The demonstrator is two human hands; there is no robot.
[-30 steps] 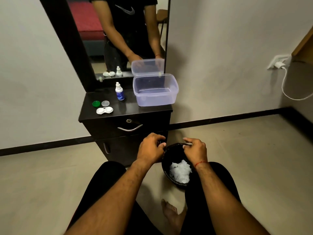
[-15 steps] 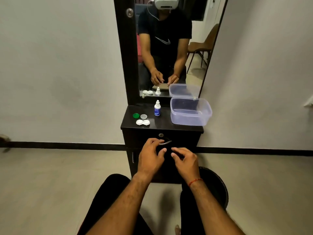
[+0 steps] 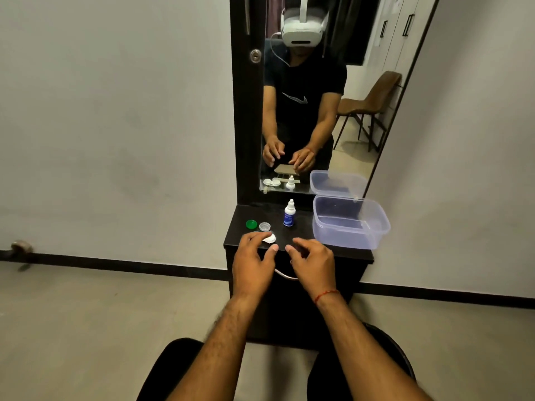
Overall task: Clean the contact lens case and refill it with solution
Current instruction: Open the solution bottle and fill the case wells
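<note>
My left hand (image 3: 252, 257) hovered part-open over the white lens case (image 3: 269, 238), right hand (image 3: 314, 260) loosely curled, empty; I judged pinching the case's edges level best.

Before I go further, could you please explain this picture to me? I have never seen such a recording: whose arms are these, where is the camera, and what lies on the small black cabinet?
No machine works here: the arms belong to a person, and the camera sits on that person's head, looking forward and down. The mirror shows the same person from the front, wearing the white headset.

On the black cabinet lie a green cap, a clear cap, a small white bottle with a blue label, and a clear plastic box with some liquid in the bottom. The white contact lens case lies near the front edge.

The left hand reaches onto the case and partly covers it; whether it already grips it I cannot tell. The right hand hovers beside it, open, holding nothing.
</note>
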